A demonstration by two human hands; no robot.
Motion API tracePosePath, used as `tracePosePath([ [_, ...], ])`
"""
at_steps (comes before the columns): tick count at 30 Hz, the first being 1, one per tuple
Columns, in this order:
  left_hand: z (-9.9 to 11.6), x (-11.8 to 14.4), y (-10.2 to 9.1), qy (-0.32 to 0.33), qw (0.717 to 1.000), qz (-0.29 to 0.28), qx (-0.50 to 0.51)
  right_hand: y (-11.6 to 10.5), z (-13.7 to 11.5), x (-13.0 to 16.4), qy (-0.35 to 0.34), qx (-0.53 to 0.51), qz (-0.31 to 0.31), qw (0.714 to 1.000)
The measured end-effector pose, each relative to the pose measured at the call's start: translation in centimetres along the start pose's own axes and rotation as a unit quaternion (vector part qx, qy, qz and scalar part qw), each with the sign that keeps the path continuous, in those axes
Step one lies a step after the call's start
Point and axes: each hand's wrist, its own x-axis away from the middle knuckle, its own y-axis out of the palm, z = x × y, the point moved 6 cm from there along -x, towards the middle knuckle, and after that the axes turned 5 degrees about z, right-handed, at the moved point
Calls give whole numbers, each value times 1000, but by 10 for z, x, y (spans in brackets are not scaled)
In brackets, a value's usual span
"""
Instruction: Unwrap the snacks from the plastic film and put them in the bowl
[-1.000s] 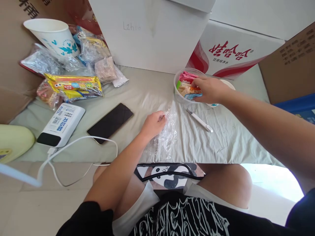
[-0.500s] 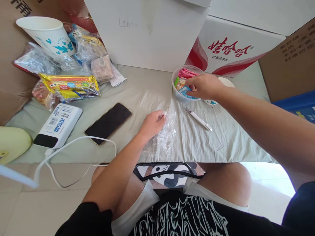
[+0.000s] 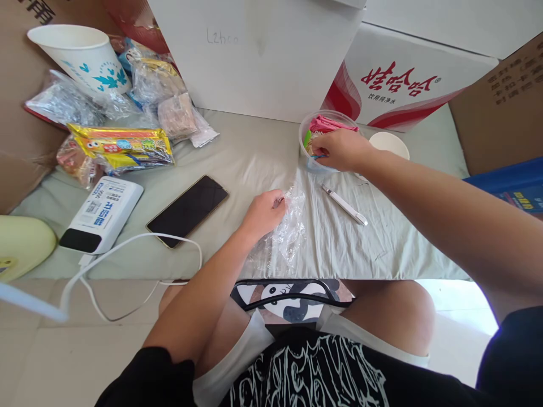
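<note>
Clear plastic wrap (image 3: 285,234) pinched by left hand (image 3: 263,213); right hand (image 3: 343,150) grips packet in tub (image 3: 306,131).

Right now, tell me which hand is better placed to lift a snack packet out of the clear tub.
Right. The right hand is already at the clear tub, fingers on the snack packets. The left hand rests nearer the body, pinching the crumpled plastic wrap.

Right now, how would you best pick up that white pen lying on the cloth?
Pinch the white pen across its slim barrel near the middle, coming straight down from above. It lies flat and slanted on the grey-green cloth, apart from the clear tub, with both long sides free.
</note>
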Motion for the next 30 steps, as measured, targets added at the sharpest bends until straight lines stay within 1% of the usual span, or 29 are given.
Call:
tracePosePath([
  [2, 0, 1, 0, 0, 1000, 0, 5, -1, 4, 1, 26, -3, -9, 1000],
  [4, -1, 1, -1, -2, 1000, 0, 8, -2, 12, 2, 39, -9, -20, 999],
  [9, -2, -1, 0, 4, 1000, 0, -5, -5, 42, 2, 16, -22, -25, 999],
  [12, -1, -2, 0, 8, 1000, -1, -6, -2, 45, 4, 16, -25, -22, 999],
  [17, 0, -3, 2, 10, 1000, -1, -5, 2, 24, 4, 76, -32, -13, 997],
  [19, 0, -3, 2, 8, 1000, 0, -4, -2, 18, 3, 84, -44, -15, 995],
  [21, 0, -3, 2, 9, 1000, 1, -3, -9, 18, 8, 95, -61, -15, 994],
  [22, 0, -3, 1, 10, 1000, 2, -3, -15, 19, 14, 105, -71, -1, 992],
  [23, 0, -3, 1, 13, 1000, 3, -2, -21, 19, 23, 119, -84, 28, 989],
  [25, 0, -2, 1, 20, 1000, 6, -5, -30, 13, 50, 142, -126, 123, 974],
  [26, 0, -2, 1, 23, 1000, 10, -7, -30, 4, 66, 145, -160, 174, 961],
  [27, 0, -2, 2, 27, 1000, 16, -6, -24, -8, 83, 141, -208, 205, 946],
  [28, 1, -2, 2, 30, 999, 22, -2, -11, -25, 98, 126, -267, 198, 935],
  [30, 5, -1, 6, 39, 999, 26, 23, 24, -60, 119, 114, -375, 138, 909],
])
